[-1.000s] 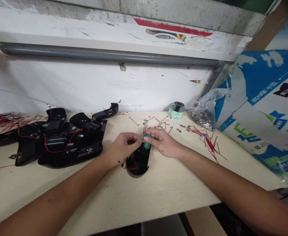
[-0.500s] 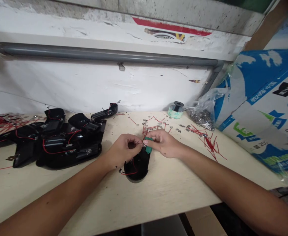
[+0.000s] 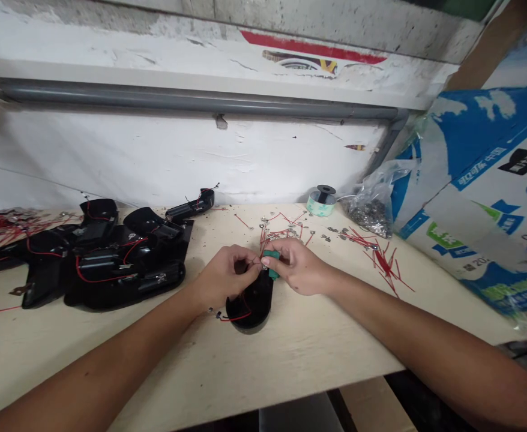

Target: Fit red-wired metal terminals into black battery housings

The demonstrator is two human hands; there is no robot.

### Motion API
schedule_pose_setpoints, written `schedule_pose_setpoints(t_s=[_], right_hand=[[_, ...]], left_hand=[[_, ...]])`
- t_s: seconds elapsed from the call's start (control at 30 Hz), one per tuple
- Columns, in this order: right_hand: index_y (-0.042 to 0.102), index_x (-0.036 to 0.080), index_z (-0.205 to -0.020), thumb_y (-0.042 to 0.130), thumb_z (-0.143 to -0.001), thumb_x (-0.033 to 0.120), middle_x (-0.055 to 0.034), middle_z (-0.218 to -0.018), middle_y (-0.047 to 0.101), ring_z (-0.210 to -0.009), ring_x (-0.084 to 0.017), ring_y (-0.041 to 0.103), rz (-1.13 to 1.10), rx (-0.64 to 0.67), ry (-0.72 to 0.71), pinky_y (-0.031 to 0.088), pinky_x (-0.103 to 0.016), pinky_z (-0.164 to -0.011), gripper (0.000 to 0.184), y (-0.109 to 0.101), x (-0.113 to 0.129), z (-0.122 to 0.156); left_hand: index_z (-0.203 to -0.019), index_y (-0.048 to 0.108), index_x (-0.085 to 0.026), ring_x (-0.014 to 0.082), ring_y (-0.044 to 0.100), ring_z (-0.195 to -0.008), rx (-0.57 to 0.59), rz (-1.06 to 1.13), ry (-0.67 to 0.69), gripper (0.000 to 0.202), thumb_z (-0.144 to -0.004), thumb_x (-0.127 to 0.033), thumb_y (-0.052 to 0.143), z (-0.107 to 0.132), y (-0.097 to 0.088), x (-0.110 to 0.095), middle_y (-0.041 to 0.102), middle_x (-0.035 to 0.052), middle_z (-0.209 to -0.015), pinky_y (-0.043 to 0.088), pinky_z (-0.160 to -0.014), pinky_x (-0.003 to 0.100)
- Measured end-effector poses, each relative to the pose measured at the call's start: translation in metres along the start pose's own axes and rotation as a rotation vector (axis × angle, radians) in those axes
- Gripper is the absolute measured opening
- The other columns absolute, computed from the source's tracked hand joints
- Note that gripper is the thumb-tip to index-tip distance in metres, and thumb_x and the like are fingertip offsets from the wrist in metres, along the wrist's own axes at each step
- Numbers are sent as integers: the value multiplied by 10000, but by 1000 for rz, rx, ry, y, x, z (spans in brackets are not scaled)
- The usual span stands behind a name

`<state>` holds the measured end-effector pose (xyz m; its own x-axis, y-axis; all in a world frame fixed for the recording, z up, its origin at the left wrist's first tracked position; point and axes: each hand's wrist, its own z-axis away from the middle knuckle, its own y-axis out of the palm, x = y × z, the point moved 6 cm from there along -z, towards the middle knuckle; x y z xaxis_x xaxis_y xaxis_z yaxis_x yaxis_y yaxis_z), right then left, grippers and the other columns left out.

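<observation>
On my feed, the left hand (image 3: 224, 279) pinches a small metal tab (image 3: 260, 260) between its fingertips, while the right hand (image 3: 297, 267) pinches a green cylinder (image 3: 271, 264), both just above a black plastic housing (image 3: 249, 306) on the bench (image 3: 317, 354). The blue-and-white carton's (image 3: 475, 204) print is too small to read.

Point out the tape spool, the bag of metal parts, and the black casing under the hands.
Tape spool (image 3: 318, 207): head view, on the wound side.
Bag of metal parts (image 3: 371, 217): head view, on the clear plastic.
Black casing (image 3: 249, 313): head view, on its lower end.
</observation>
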<state>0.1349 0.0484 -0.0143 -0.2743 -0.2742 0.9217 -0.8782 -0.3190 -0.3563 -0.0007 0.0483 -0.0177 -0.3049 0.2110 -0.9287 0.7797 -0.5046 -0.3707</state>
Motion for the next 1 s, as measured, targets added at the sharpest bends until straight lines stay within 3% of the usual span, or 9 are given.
schedule_pose_setpoints(t_s=[0.17, 0.27, 0.57, 0.7, 0.9, 1.0], right_hand=[[612, 148, -830, 591, -920, 390, -15, -767, 573, -713, -135, 515, -58, 4, -101, 414, -256, -663, 258, -4, 0, -4], [626, 153, -867, 600, -921, 417, -29, -839, 606, -804, -153, 549, -82, 23, -119, 436, -275, -754, 270, -6, -4, -5], [602, 152, -810, 609, -904, 435, -5, -736, 553, -678, -130, 497, -43, 13, -89, 402, -246, -629, 299, -5, -1, -3], [560, 163, -771, 596, -904, 413, 27, -636, 471, -553, -104, 412, -17, -4, -35, 313, -226, -504, 286, -3, 1, 0], [548, 162, -755, 619, -871, 424, 50, -579, 403, -478, -83, 323, -24, -21, 9, 221, -220, -433, 295, -1, 3, 2], [572, 158, -771, 609, -883, 427, 31, -616, 462, -504, -93, 380, -29, -61, -3, 272, -224, -449, 293, -2, 4, 1]], left_hand=[[-816, 622, -129, 39, 397, -398, -61, 26, 2, 228, -850, -353, 598, -2, -5, -1, 479, -45, -581, 311, -345, 143], [-814, 618, -125, 37, 396, -400, -66, 41, -20, 240, -848, -362, 598, -3, -5, 0, 483, -42, -598, 314, -336, 139], [-788, 619, -123, 37, 383, -397, -62, 32, -11, 234, -851, -347, 597, -2, -5, -1, 462, -46, -558, 302, -351, 140], [-810, 622, -133, 48, 405, -401, -31, 10, 37, 229, -873, -349, 579, -2, -2, 1, 459, -49, -539, 313, -368, 150], [-831, 612, -137, 41, 353, -356, -28, 0, 16, 195, -858, -330, 597, 0, 0, -2, 436, -67, -501, 274, -341, 154], [-803, 600, -137, 42, 390, -398, -48, 22, 31, 208, -868, -333, 588, -1, -2, -3, 453, -55, -545, 310, -365, 148]])
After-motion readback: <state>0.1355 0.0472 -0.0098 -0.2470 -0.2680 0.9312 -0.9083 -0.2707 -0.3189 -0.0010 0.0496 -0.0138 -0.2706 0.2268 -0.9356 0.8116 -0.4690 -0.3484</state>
